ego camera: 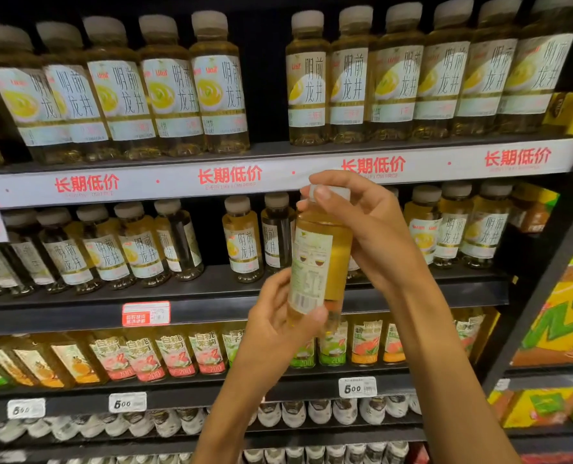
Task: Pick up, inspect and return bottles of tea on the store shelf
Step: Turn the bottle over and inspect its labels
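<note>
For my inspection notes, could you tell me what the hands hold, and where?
One tea bottle: the right hand grips its cap and neck, the left hand its base.

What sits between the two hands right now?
The held tea bottle: right hand grips its cap, left hand its base, in the head view.

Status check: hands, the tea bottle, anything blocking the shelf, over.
Left hand grips tea bottle base; right hand pinches its cap. Back label facing camera. Shelf gap behind, unobstructed.

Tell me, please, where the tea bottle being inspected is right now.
In the head view the tea bottle is centre frame, off the shelf, held upright between both hands: right hand at its cap, left hand at its base.
</note>
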Action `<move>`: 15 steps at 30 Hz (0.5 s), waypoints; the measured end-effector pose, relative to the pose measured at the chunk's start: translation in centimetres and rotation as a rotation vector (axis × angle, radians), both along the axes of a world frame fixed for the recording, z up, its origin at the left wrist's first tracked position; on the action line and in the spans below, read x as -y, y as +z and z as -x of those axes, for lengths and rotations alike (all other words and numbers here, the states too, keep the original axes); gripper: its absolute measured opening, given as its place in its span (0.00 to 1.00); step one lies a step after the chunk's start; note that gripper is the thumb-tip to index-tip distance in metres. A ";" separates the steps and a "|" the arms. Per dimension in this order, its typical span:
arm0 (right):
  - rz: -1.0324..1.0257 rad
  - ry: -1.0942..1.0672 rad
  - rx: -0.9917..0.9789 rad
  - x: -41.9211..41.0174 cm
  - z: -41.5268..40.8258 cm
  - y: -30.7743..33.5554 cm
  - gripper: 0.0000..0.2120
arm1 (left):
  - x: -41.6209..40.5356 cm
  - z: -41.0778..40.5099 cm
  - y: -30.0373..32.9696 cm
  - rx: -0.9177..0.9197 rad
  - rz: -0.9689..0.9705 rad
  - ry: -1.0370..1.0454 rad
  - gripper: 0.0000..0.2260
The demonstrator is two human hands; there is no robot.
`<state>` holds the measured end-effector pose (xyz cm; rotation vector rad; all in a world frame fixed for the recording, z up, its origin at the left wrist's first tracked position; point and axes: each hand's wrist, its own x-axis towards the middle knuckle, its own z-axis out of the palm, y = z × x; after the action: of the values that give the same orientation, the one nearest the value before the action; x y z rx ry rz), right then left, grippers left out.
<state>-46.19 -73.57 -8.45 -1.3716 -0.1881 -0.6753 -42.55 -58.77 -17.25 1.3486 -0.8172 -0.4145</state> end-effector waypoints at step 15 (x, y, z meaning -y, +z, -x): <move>0.047 0.234 -0.067 -0.5 -1.3 -0.3 0.14 | 0.5 -0.9 -0.8 -0.266 0.023 -0.123 0.41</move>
<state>-44.87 -73.09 -8.71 -1.3890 -0.3075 -0.4316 -41.65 -59.31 -18.10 1.1949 -0.6824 -0.6640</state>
